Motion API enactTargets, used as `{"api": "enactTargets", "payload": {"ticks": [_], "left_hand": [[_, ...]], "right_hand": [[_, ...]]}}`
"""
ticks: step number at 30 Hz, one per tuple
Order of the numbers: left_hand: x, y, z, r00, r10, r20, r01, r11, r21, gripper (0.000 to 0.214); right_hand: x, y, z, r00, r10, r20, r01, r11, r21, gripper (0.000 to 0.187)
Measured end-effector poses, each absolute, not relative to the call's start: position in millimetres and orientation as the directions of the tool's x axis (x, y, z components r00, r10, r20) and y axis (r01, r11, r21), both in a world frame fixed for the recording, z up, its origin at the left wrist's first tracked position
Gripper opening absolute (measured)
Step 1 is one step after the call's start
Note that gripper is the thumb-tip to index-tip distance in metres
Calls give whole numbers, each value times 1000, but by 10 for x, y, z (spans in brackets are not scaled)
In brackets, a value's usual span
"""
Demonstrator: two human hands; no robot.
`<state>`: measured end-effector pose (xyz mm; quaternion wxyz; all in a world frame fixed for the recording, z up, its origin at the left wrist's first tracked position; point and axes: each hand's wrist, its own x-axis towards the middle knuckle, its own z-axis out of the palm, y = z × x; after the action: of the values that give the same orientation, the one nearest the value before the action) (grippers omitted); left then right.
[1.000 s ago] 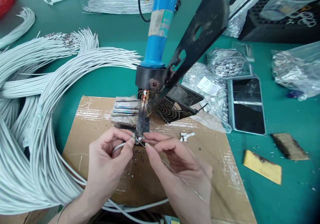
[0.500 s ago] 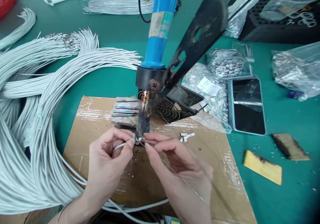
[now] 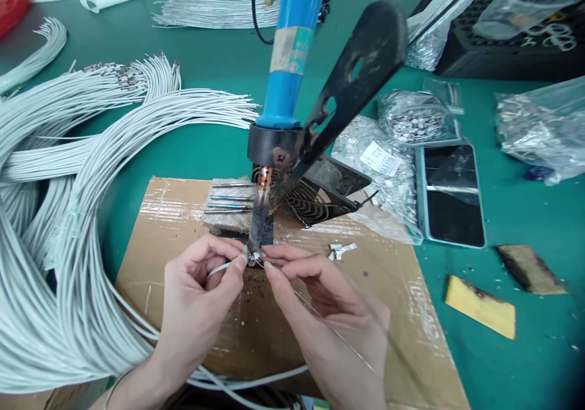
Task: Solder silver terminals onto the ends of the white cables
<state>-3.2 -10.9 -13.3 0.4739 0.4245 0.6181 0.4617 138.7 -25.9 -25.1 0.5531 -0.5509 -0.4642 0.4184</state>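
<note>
My left hand [image 3: 201, 300] pinches the end of a white wire [image 3: 217, 269] and holds it at the tip of a soldering iron [image 3: 262, 206]. The iron has a blue handle and hangs in a black metal stand [image 3: 351, 81]. My right hand [image 3: 329, 312] pinches a thin solder wire [image 3: 336, 332] and feeds its end to the same spot. A small metal terminal [image 3: 256, 255] sits between the fingertips of both hands, under the iron tip. Both hands rest over a taped cardboard sheet [image 3: 393, 312].
Large bundles of white wires [image 3: 68, 215] lie to the left. Bags of metal terminals [image 3: 411, 117], a phone [image 3: 450, 194] and two sponge pieces [image 3: 479, 305] lie on the green table to the right. Loose terminals [image 3: 340, 249] and a fan grille [image 3: 311, 201] are behind my hands.
</note>
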Motion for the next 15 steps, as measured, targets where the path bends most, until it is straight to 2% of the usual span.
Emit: {"api": "enactTargets", "payload": {"ticks": [15], "left_hand": [[-43,-109,-124,-197,959,-203,62,219,974,12]], "right_hand": [[1389,-255,-224,231,971,62,74,45,-996,19]]}}
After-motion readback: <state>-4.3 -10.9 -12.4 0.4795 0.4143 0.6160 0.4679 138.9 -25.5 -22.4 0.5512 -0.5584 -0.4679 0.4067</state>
